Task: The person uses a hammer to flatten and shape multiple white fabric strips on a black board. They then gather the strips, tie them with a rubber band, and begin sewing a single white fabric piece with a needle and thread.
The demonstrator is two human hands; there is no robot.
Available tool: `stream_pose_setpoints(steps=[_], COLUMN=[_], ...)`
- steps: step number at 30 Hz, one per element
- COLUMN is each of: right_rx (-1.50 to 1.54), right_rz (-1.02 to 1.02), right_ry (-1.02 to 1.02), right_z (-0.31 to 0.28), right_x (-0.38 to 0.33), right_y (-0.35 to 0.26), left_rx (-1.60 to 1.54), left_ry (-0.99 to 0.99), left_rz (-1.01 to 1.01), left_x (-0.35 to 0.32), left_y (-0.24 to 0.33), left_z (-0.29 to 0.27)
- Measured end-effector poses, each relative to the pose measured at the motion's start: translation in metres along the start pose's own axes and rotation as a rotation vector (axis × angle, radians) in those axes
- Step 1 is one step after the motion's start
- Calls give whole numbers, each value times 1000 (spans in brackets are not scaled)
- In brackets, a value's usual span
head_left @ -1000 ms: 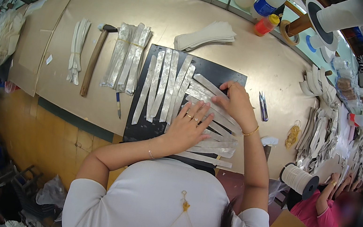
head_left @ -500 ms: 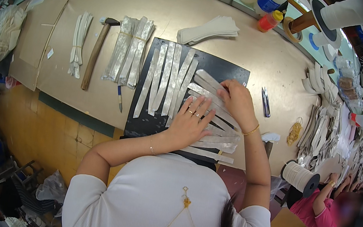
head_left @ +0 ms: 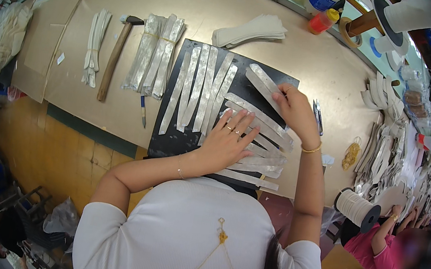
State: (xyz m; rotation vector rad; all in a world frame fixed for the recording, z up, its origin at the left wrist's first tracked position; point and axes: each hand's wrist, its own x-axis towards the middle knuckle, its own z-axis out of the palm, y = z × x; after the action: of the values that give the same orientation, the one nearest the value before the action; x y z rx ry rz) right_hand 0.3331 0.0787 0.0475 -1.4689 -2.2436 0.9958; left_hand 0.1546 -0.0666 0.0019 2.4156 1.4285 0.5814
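Observation:
My left hand (head_left: 225, 143) lies with its fingers spread on a fan of silvery-white flat strips (head_left: 265, 121), pressing them on a black board (head_left: 168, 147). At the board's upper right, my right hand (head_left: 299, 113) pinches the lower end of a pale silvery strip (head_left: 261, 80) between thumb and fingers. That strip slants up to the left; it looks like two layers or two strips lying together. To the left of my left hand, several more strips (head_left: 192, 88) lie side by side, running away from me on the board.
Left of the board lie a tied strip bundle (head_left: 157, 57), a hammer (head_left: 116, 57), a thinner bundle (head_left: 93, 53) and a blue-handled brush-like tool (head_left: 143, 110). Beyond is a pale stack (head_left: 251, 30). Snips (head_left: 317, 117) and a cord spool (head_left: 357, 210) are right; a co-worker in pink (head_left: 374, 252) sits there.
My right hand has moved up and right, drawing the pinched strip away from the fan toward the board's upper right. My left hand has stayed spread on the strips.

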Motion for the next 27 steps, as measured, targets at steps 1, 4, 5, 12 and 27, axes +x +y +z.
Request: stream_pose_setpoints(steps=[1,4,5,12,27], right_rx=[18,92,127,-35,-243], right_rz=[31,83,53,-39,-4], right_ry=[-71,-265,-298,-116,36], right_z=[-10,-28,-25,36,43], right_x=[-2,-9,-12,-36,-42], right_y=[-9,-24,-23,-9,-10], left_rx=[-26,-122,-143,-150,-95], left_ry=[-11,26,24,42,98], left_rz=[6,41,44,43,-77], left_x=[-3,-12,-16,-27,-12], left_y=[2,5,4,-3,-8], left_z=[-4,-15,-16,-19,-23])
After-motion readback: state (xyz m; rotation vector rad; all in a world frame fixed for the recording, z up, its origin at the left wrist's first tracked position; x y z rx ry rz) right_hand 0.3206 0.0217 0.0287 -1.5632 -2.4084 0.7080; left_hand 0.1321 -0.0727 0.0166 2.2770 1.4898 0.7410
